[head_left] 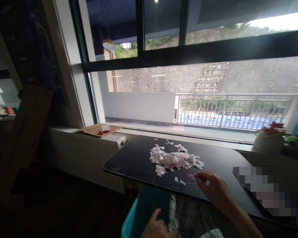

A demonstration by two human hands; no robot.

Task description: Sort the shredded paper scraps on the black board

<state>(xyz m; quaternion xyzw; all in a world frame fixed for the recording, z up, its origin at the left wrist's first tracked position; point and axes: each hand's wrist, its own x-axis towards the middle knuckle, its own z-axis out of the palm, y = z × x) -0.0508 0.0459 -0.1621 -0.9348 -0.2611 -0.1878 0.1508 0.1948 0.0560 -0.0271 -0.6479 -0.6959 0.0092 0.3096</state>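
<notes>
The left hand [159, 228], seemingly unladen, points by the teal bin [126, 219]. Farther, the right hand [215, 185] pinches at a clear sheet [188, 177] on the table [129, 153], apparently handling it, grip uncertain; paper scraps [175, 160] heaped just beyond seem to call for gentle movement.

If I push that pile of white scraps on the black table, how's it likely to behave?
The pile of white scraps would likely scatter rather than slide as one, since its pieces look loose and several lie apart on the black table. They look small and thin, so they're probably very light and easily shifted.
</notes>
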